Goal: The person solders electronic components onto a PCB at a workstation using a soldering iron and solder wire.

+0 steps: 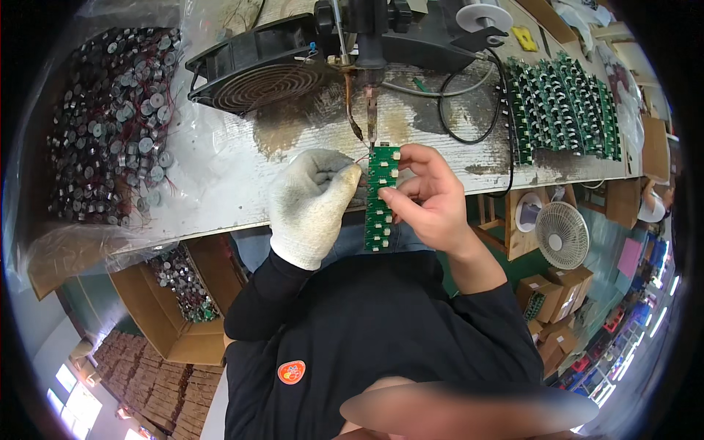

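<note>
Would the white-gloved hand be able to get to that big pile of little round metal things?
Probably yes: nothing tall stands on the tabletop between the left hand and the pile of round metal parts, though it is busy beside the green circuit board.

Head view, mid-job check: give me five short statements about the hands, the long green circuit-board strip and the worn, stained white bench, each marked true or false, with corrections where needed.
1. The bare right hand holds the long green circuit-board strip. True.
2. The left hand is bare. False: it wears a white knitted glove.
3. A heap of small, round, silvery metal parts covers the left part of the worn, stained white bench. True.
4. The dense rows of green circuit boards lie at the bench's left end. False: they lie toward its right end.
5. The black box-framed fan sits left of the upright black-bodied tool. True.
</note>
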Motion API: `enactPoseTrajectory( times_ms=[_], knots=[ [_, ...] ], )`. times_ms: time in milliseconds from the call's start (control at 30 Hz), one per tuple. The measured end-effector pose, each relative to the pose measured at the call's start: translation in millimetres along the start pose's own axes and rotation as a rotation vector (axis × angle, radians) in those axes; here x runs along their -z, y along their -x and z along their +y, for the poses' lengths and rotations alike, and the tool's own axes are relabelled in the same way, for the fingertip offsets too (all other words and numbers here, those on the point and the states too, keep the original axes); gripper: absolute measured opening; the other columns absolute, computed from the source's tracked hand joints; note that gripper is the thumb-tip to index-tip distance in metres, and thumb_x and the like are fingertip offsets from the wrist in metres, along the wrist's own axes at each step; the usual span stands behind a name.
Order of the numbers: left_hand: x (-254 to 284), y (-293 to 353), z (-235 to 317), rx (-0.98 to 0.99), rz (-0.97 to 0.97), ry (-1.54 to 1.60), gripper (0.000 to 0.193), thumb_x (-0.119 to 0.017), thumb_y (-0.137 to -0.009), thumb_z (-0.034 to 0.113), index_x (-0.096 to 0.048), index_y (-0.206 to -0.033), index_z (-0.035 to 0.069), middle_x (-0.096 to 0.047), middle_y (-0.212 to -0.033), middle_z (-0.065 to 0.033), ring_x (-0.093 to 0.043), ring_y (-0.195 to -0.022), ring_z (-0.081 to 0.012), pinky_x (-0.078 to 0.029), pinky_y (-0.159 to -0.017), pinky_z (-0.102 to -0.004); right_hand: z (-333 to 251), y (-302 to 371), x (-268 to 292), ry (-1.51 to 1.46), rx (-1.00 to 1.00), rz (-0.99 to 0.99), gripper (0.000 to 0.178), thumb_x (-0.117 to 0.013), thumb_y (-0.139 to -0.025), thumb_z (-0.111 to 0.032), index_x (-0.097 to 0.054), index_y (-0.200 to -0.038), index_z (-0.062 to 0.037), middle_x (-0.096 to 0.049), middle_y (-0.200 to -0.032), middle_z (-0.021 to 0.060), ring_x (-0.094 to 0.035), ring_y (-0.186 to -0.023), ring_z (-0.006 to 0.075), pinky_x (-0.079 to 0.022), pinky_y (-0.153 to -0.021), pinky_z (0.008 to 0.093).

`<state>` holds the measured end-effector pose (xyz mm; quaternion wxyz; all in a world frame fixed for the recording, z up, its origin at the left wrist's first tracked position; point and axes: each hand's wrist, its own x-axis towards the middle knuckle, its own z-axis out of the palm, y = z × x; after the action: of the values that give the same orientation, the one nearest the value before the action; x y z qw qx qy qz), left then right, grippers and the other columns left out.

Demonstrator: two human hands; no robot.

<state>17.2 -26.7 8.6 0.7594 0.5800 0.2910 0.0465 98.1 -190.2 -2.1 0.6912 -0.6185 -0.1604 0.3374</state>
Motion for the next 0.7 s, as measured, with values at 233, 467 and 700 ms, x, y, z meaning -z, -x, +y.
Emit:
enactPoseTrajectory(
  times_ms=[233, 467, 700],
  knots=[
    [-1, 0, 0, -0.026, -0.017, -0.023, 0.019, -0.064, -0.089, 0.010, -0.059, -0.100, -0.004, -0.065, -0.086, -0.0068, -0.061, -0.075, -0.0098, -0.051, -0.067, -0.0234, -2, 1, 0, -0.012, 0.010, 0.006, 0.046, -0.063, -0.084, 0.006, -0.043, -0.124, 0.0004, -0.057, -0.110, 0.0104, -0.063, -0.068, 0.0076, -0.045, -0.055, 0.0188],
    [-3, -3, -4, 0.056, -0.020, 0.123, 0.018, -0.064, -0.089, 0.010, -0.058, -0.098, -0.005, -0.064, -0.085, -0.0075, -0.061, -0.074, -0.0098, -0.051, -0.066, -0.0233, 2, 0, 3, 0.023, 0.017, 0.005, 0.045, -0.065, -0.084, 0.005, -0.043, -0.123, 0.0004, -0.057, -0.109, 0.0100, -0.063, -0.068, 0.0070, -0.044, -0.054, 0.0186],
    [5, 1, 0, -0.157, 0.053, -0.263, 0.027, -0.070, -0.083, 0.009, -0.059, -0.103, -0.005, -0.065, -0.087, -0.0107, -0.064, -0.073, -0.0148, -0.051, -0.064, -0.0272, 0, 0, -2, 0.012, -0.008, 0.025, 0.046, -0.066, -0.083, 0.004, -0.044, -0.124, 0.0005, -0.060, -0.106, 0.0093, -0.062, -0.069, 0.0059, -0.044, -0.055, 0.0185]
  ],
)
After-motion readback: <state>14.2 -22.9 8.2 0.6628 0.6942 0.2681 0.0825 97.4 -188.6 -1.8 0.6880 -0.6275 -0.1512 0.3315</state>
